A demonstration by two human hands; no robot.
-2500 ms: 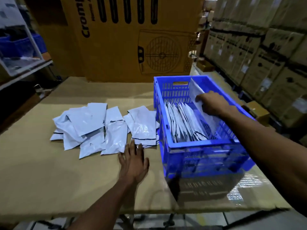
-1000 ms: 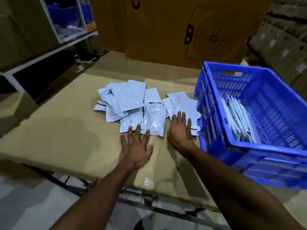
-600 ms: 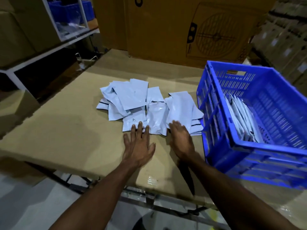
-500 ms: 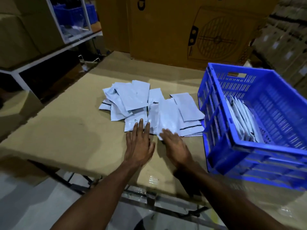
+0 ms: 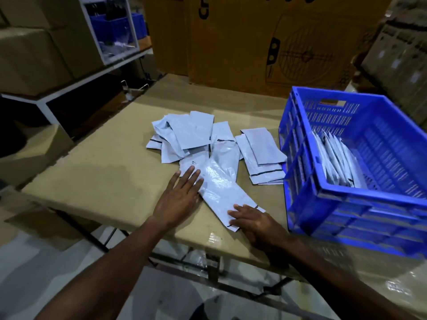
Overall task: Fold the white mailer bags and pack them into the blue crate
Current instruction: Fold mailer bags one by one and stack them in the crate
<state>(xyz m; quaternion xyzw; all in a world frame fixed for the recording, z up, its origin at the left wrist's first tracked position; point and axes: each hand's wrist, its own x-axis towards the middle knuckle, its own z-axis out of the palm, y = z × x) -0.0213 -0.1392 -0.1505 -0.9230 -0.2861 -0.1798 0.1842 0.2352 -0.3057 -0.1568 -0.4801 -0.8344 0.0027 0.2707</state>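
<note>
So both hands are flat on one white mailer bag (image 5: 221,188) that lies at an angle on the cardboard-covered worktop (image 5: 97,172), just left of the blue crate (image 5: 346,204). The left hand (image 5: 179,199) has its fingers straight and spread, pressing the far end of the bag, fingertips reaching onto another bag behind it. The right hand (image 5: 256,221) sits on the near corner, fingers (image 5: 238,213) also laid out flat and not curled round anything, closer to the crate's near-left corner. The loose pile of mailer bags (image 5: 191,135) is further back from the crate's left wall, and a small stack (image 5: 263,155) lies right beside that wall. Inside the crate, folded bags (image 5: 335,162) stand on edge in a row. A big brown carton (image 5: 277,42) stands behind the crate.
</note>
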